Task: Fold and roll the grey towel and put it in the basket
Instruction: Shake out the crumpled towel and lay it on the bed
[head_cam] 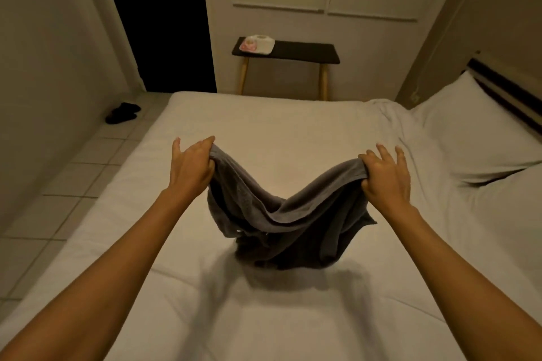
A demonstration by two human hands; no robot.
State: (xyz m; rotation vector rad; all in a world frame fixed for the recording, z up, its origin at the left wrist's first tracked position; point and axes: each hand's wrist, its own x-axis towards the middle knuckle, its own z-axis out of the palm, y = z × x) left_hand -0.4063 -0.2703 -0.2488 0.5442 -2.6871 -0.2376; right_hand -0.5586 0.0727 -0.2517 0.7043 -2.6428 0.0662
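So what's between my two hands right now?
In the head view, the grey towel sags between the left hand and right hand, each pinching a corner, over the white bed.

Single head-worn view, wide-angle, looking forward and down across the bed (pixel 264 126) from its near edge. Both forearms enter from the bottom corners, close to the lens. The far edge lies mid-frame.

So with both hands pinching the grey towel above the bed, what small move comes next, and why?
Probably spread the hands apart and lay it flat: the left hand and right hand pinch the grey towel, which sags bunched over the bed.
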